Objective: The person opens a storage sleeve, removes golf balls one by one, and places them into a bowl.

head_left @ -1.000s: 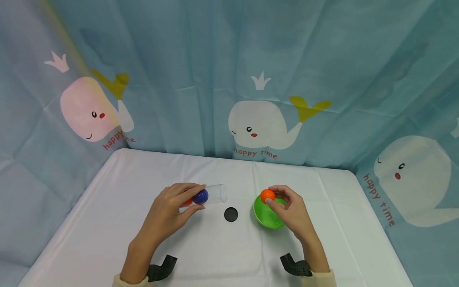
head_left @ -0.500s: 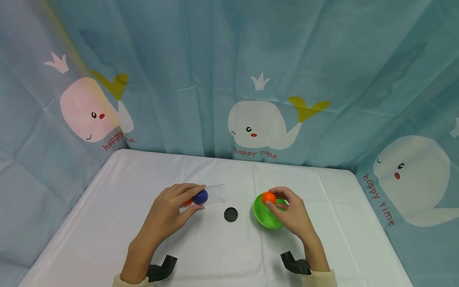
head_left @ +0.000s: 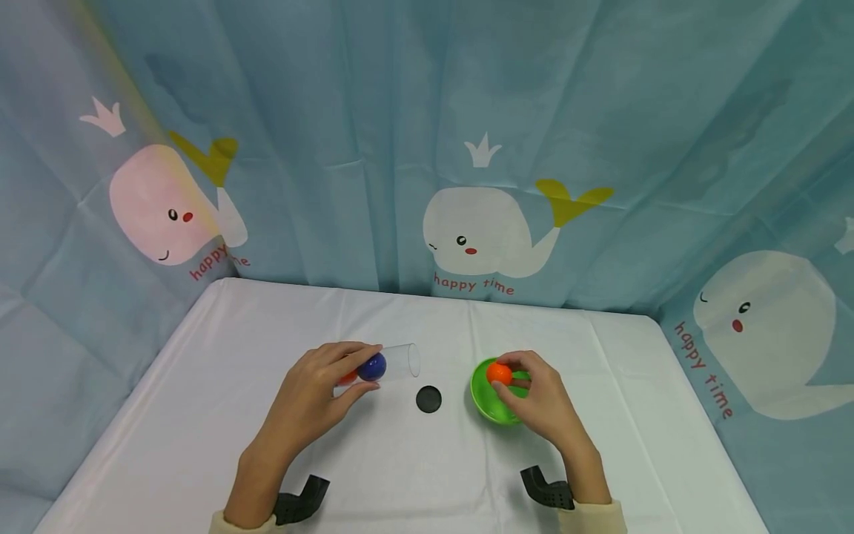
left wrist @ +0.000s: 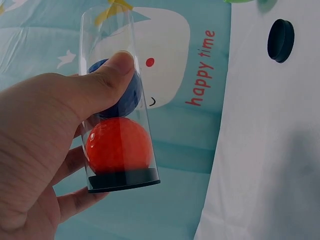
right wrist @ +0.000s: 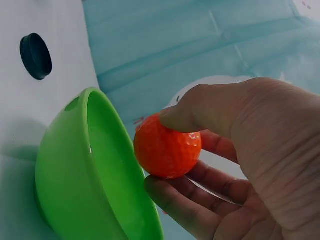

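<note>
My left hand [head_left: 327, 378] grips a clear plastic tube [left wrist: 137, 127] that lies sideways, its uncapped end toward the right. Inside it are a blue ball [head_left: 372, 366] and an orange-red golf ball [left wrist: 119, 145], the latter against the black base [left wrist: 125, 179]. At the right, my right hand [head_left: 543, 397] pinches an orange golf ball [right wrist: 167, 146] between thumb and fingers. That ball is over the green bowl [right wrist: 65, 155], near its rim. No other ball shows in the visible part of the bowl.
A round black cap [head_left: 428, 399] lies on the white tablecloth [head_left: 414, 475] between the tube and the bowl. Behind the table hangs a blue curtain [head_left: 300, 222] printed with whales.
My right hand has lowered slightly toward the bowl, with the orange golf ball still pinched. The left hand and the tube stay almost where they were.
</note>
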Action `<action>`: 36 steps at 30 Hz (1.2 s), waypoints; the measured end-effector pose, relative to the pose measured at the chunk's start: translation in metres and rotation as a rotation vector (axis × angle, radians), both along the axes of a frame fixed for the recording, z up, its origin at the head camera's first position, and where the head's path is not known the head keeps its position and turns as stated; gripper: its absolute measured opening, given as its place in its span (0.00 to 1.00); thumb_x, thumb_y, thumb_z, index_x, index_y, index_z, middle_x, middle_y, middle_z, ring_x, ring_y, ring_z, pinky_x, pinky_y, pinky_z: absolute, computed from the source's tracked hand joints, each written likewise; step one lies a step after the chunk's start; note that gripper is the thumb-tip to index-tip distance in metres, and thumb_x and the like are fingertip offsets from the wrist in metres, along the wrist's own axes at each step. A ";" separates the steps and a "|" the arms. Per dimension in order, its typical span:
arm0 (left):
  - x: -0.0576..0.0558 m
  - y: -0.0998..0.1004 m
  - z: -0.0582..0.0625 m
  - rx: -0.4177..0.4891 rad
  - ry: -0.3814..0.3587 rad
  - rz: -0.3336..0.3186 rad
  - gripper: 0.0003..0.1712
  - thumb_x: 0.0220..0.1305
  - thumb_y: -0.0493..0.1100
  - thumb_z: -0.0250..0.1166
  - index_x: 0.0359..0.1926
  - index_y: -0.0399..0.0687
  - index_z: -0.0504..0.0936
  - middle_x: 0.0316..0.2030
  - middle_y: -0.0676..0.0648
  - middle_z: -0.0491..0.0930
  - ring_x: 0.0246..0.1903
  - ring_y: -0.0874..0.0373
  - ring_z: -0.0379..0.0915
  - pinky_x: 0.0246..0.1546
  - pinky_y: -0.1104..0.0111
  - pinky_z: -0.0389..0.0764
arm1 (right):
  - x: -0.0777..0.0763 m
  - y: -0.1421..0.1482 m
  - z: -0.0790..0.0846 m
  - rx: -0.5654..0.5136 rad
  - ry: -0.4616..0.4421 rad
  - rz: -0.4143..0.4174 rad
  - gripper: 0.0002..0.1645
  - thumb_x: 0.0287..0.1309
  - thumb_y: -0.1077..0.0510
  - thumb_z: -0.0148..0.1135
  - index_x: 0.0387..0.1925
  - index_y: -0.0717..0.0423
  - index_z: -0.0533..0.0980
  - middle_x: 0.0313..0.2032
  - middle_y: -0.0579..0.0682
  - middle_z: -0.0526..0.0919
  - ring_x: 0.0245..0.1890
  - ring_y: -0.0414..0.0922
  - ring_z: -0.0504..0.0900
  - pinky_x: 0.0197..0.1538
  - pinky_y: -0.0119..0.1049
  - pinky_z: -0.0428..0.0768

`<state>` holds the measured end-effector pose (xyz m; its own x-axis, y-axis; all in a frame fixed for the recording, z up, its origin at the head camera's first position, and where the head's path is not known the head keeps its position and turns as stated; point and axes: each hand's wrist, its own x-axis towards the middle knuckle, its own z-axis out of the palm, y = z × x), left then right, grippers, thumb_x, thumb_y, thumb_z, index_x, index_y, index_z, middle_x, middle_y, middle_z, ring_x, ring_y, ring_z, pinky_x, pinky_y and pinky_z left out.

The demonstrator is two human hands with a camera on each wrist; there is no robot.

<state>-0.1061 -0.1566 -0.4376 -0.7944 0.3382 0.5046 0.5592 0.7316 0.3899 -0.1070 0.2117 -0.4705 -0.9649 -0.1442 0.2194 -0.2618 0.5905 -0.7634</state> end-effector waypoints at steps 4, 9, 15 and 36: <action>0.000 0.000 0.000 -0.003 -0.005 0.004 0.35 0.52 0.50 0.85 0.63 0.59 0.87 0.55 0.50 0.89 0.55 0.50 0.85 0.56 0.49 0.87 | 0.001 -0.001 0.003 0.059 0.053 -0.016 0.21 0.60 0.64 0.76 0.54 0.58 0.82 0.53 0.52 0.84 0.53 0.51 0.86 0.56 0.47 0.89; 0.001 0.000 0.001 -0.006 -0.011 0.007 0.34 0.52 0.50 0.85 0.62 0.59 0.87 0.55 0.50 0.89 0.56 0.50 0.85 0.56 0.49 0.87 | 0.003 -0.002 0.009 0.064 0.096 -0.036 0.21 0.60 0.63 0.77 0.54 0.59 0.82 0.54 0.52 0.84 0.54 0.52 0.86 0.58 0.54 0.88; 0.002 0.001 0.002 -0.004 -0.021 0.001 0.34 0.53 0.51 0.84 0.62 0.58 0.87 0.55 0.50 0.88 0.56 0.50 0.85 0.57 0.48 0.87 | 0.004 -0.004 0.012 0.011 0.096 -0.004 0.20 0.64 0.63 0.74 0.56 0.59 0.81 0.55 0.56 0.85 0.55 0.54 0.86 0.59 0.51 0.88; 0.002 0.006 0.001 -0.017 0.051 -0.051 0.34 0.50 0.47 0.86 0.61 0.57 0.88 0.53 0.52 0.88 0.53 0.53 0.85 0.54 0.50 0.87 | 0.007 -0.029 0.014 -0.213 0.025 0.068 0.16 0.71 0.57 0.68 0.58 0.46 0.82 0.56 0.48 0.86 0.56 0.49 0.88 0.57 0.35 0.88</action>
<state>-0.1045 -0.1503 -0.4363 -0.7490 0.3868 0.5379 0.6150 0.7079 0.3473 -0.0999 0.1824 -0.4564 -0.9485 -0.1563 0.2756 -0.3159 0.3972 -0.8617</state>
